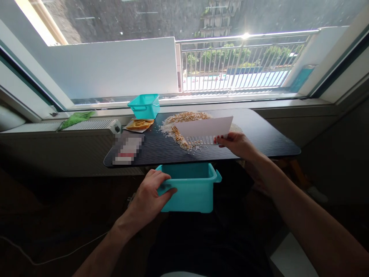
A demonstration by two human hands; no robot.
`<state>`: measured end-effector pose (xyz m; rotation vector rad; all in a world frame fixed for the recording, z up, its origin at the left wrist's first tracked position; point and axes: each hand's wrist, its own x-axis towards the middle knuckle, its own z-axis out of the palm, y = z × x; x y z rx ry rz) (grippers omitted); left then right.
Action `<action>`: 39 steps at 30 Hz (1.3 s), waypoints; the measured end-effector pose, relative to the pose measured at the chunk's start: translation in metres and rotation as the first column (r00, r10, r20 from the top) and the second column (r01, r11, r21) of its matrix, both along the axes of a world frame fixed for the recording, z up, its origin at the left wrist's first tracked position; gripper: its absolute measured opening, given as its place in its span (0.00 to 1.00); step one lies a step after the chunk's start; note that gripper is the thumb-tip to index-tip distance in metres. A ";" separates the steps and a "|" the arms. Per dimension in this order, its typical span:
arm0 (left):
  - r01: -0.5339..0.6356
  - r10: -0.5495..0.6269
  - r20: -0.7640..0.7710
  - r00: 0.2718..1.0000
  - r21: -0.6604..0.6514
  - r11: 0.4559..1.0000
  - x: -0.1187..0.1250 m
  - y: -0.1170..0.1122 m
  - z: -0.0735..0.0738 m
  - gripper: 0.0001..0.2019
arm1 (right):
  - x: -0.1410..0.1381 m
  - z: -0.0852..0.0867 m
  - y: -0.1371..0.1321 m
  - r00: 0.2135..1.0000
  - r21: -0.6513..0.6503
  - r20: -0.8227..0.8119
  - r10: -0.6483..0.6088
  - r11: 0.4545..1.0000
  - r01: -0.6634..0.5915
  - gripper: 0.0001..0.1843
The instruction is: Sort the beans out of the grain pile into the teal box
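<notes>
While the black table (259, 134) lies ahead, the teal bin (193, 192) hangs below its six o'clock edge, and the grain pile (184, 119) lies at the bin's twelve o'clock, the white toothed scraper (206, 129) standing in it. The left hand (150, 196) wraps the bin's left rim; the right hand (238, 144) pinches the scraper's four o'clock corner. Teeth are best kept flat, I judge, the bin tight under the edge.

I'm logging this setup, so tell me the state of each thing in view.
Near teal bin: held upright below the table edge
Left hand: gripping near teal bin's side
Grain pile: spread loose on the table
White comb card: tilted, teeth in the grain pile
Right hand: holding the white comb card
Far teal bin: upright on the table
</notes>
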<state>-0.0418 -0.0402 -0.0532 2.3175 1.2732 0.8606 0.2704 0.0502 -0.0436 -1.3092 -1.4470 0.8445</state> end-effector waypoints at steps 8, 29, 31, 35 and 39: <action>0.023 -0.023 -0.002 1.000 0.006 1.000 0.025 -0.003 0.004 0.04 | 0.004 -0.017 0.002 1.000 0.030 0.030 0.009 1.000 -0.009 0.21; 0.028 -0.029 -0.037 0.999 -0.019 0.999 0.023 -0.001 0.002 0.04 | -0.004 -0.015 0.003 0.994 -0.012 0.005 0.111 0.994 -0.111 0.18; 0.026 -0.027 -0.038 0.999 -0.030 0.999 0.023 -0.001 0.002 0.04 | -0.007 -0.014 0.001 0.992 -0.032 -0.015 0.127 0.991 -0.128 0.18; 0.036 -0.038 -0.044 0.998 -0.045 0.998 0.023 0.000 0.001 0.04 | -0.007 -0.014 -0.003 0.986 -0.063 -0.032 0.163 0.984 -0.165 0.18; 0.040 -0.042 -0.044 0.998 -0.042 0.998 0.022 0.000 0.000 0.04 | -0.002 -0.014 -0.010 0.976 -0.129 -0.030 0.217 0.967 -0.219 0.17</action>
